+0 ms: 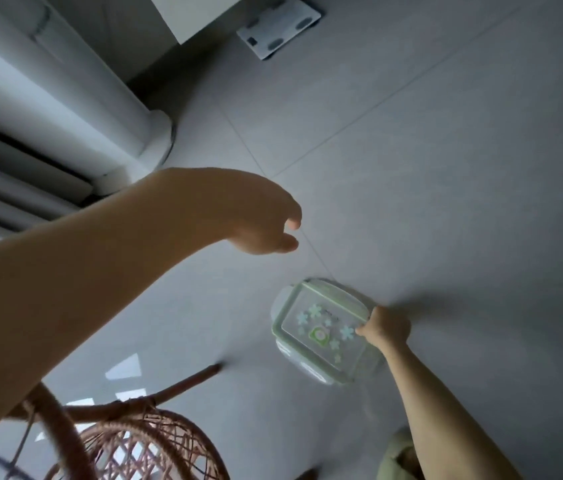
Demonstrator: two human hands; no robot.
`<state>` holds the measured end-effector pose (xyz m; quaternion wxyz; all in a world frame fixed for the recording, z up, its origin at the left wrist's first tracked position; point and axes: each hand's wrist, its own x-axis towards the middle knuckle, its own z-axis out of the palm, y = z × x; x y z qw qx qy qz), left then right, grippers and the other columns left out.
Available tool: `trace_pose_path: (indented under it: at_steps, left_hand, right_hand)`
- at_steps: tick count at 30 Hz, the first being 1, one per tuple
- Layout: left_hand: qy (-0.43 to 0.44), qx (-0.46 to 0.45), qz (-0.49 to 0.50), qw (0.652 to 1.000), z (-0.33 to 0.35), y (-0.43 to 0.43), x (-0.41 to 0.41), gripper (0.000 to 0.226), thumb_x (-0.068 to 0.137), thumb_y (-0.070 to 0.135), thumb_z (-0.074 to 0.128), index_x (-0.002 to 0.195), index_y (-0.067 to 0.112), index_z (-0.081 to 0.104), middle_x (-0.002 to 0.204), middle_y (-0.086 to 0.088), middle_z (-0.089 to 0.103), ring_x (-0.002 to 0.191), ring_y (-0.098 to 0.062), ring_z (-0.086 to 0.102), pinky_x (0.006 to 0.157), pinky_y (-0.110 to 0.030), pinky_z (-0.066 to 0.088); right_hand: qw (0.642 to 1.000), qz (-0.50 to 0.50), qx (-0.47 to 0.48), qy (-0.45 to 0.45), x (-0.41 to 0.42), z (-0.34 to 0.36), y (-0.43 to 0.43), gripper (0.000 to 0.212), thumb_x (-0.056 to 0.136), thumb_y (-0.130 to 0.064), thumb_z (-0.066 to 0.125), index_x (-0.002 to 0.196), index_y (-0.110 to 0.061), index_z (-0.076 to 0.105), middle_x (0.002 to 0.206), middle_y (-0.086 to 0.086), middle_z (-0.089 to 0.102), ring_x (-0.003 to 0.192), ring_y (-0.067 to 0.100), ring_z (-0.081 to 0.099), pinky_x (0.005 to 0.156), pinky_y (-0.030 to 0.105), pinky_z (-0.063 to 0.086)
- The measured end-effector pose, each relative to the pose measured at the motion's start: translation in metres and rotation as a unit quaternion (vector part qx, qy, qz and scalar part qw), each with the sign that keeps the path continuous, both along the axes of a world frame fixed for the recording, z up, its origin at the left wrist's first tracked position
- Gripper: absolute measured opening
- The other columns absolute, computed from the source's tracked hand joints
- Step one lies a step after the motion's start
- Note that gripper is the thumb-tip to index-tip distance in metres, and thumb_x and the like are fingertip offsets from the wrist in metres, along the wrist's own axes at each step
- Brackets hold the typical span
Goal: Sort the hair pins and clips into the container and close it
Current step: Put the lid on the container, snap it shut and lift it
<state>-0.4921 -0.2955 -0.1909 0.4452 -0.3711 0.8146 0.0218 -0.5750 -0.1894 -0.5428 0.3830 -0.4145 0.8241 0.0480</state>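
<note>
A clear container (325,332) with a green-rimmed, flower-printed lid (321,323) sits on the grey tiled floor (446,168), its lid in place. The person's right hand (385,327) grips the lid's right edge, fingers curled over the rim. The left hand (259,216) hangs in the air above the floor, well apart from the container, loosely curled and holding nothing. A wicker chair (127,441) stands at lower left.
</note>
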Motion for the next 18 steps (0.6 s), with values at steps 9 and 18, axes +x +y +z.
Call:
trace_pose_path:
  at_steps: [9,18]
  left_hand:
    - [0.116,-0.070,0.087,0.987,0.015,-0.008,0.012,0.037,0.096,0.037,0.037,0.130,0.027,0.045,0.141,0.002,0.045,0.130,-0.020,0.041,0.103,-0.037,0.037]
    - [0.383,-0.263,0.171,0.869,0.136,0.034,0.069,0.027,0.091,0.022,0.047,0.114,0.017,0.061,0.119,-0.009,0.061,0.106,-0.031,0.058,0.087,-0.036,0.050]
  right_hand:
    - [0.986,-0.040,-0.129,-0.098,0.014,0.138,0.007,0.018,0.080,-0.017,0.057,0.095,-0.009,0.062,0.103,0.012,0.068,0.098,0.031,0.062,0.075,0.029,0.045]
    - [0.883,-0.123,-0.451,-0.045,0.003,0.352,0.000,0.014,0.085,-0.011,0.057,0.097,-0.003,0.057,0.091,0.019,0.068,0.088,0.037,0.062,0.071,0.036,0.043]
